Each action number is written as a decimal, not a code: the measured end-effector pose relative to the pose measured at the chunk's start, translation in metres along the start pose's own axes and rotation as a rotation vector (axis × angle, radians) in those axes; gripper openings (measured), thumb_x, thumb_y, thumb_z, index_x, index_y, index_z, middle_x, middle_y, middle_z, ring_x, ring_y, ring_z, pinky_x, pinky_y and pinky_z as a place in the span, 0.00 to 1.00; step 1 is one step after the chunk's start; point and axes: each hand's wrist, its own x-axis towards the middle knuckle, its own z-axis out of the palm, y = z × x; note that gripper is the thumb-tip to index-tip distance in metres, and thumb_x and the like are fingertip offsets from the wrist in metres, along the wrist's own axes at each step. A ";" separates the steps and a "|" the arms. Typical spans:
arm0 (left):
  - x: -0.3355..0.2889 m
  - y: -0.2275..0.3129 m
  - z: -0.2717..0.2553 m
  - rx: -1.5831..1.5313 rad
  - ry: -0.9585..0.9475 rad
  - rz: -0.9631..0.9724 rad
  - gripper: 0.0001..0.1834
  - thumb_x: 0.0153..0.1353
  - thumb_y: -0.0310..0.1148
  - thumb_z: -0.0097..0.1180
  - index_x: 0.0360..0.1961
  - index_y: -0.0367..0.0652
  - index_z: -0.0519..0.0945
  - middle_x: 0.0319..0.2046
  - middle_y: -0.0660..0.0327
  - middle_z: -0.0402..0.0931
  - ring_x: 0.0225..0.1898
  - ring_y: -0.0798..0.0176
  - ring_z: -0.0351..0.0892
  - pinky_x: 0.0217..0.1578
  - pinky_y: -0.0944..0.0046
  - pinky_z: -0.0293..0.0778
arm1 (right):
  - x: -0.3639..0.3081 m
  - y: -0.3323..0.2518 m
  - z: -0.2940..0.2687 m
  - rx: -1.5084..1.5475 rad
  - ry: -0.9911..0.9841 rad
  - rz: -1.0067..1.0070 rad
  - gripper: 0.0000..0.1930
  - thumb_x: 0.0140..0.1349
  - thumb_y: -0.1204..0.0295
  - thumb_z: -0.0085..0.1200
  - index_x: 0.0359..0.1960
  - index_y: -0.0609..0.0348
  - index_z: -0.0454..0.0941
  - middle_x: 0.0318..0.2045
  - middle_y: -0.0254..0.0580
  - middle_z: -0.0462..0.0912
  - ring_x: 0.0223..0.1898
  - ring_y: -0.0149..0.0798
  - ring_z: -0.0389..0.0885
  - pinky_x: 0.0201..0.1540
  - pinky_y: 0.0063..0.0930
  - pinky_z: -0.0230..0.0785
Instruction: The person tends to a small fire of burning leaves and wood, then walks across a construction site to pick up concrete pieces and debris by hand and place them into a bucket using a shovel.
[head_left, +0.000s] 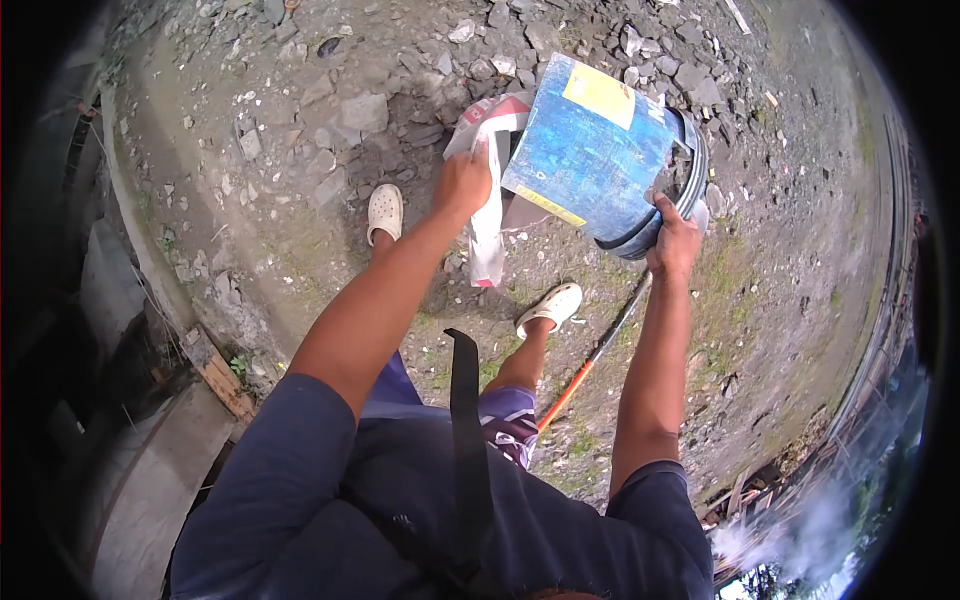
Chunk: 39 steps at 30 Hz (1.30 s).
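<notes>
A worn blue bucket with a yellow label and black ribbed bands is tipped on its side in front of me. My right hand is closed on the black-banded end, thumb over the edge. My left hand grips a white plastic bag with red print, its fingers partly hidden by the plastic. The bag hangs down below that hand, and its upper part lies beside the bucket's left end. What is inside the bucket or the bag does not show.
Broken stones and rubble cover the dirt ground, thickest beyond the bucket. A long-handled tool with an orange and black shaft lies by my right foot, its far end hidden. At left stands a low concrete edge with a wooden board.
</notes>
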 end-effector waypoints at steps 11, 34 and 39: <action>0.007 0.014 -0.006 0.115 -0.035 -0.002 0.37 0.72 0.55 0.34 0.32 0.28 0.82 0.39 0.30 0.77 0.47 0.29 0.76 0.49 0.40 0.70 | -0.013 0.048 -0.079 -0.346 -0.191 -0.075 0.09 0.55 0.75 0.66 0.25 0.59 0.76 0.22 0.27 0.77 0.22 0.24 0.70 0.26 0.22 0.61; -0.065 -0.006 0.007 0.156 -0.128 0.278 0.23 0.69 0.46 0.45 0.35 0.36 0.83 0.31 0.37 0.79 0.37 0.34 0.79 0.38 0.40 0.73 | -0.108 0.099 0.065 -1.056 -0.436 -0.627 0.18 0.59 0.58 0.60 0.41 0.61 0.78 0.35 0.52 0.83 0.38 0.56 0.83 0.41 0.48 0.75; -0.063 -0.056 0.034 -0.037 -0.012 0.328 0.26 0.71 0.46 0.42 0.34 0.32 0.80 0.28 0.37 0.78 0.34 0.33 0.78 0.35 0.41 0.70 | -0.097 0.077 0.130 -0.732 -0.435 -0.360 0.13 0.62 0.68 0.51 0.40 0.68 0.73 0.38 0.63 0.81 0.43 0.65 0.79 0.47 0.52 0.70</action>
